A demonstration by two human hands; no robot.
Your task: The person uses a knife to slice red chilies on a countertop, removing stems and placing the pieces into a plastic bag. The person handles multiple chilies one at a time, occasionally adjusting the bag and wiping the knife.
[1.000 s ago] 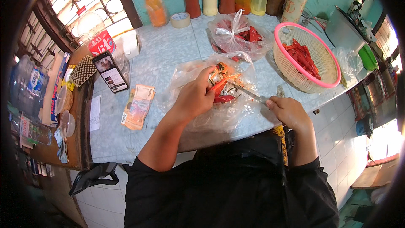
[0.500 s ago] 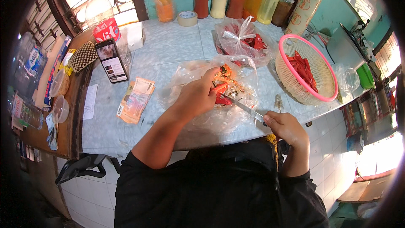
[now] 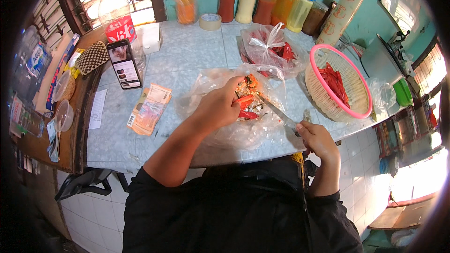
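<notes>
My left hand [image 3: 226,102] is closed on a red chili [image 3: 244,101], its fingers pinching it above a spread clear plastic bag [image 3: 201,89]. The handle of a knife [image 3: 281,115] is gripped in my right hand [image 3: 320,141], near the table's front edge. The blade points up and left, its tip at a heap of chili seeds and scraps [image 3: 253,83] on the plastic. Another red chili [image 3: 248,115] lies just below the held one. Part of the held chili is hidden by my left fingers.
A pink-rimmed basket [image 3: 315,94] with red chilies stands at right, a tied bag of chilies [image 3: 267,42] behind. Squeeze bottles [image 3: 246,2] and a tape roll [image 3: 209,21] line the wall. At left are banknotes [image 3: 149,107], a propped phone [image 3: 125,65] and a large bottle [image 3: 115,14].
The knife tip has shifted from beside the lower chili, upward to the seed heap. My left hand keeps its hold on the chili, almost in place. The whole view has tilted slightly.
</notes>
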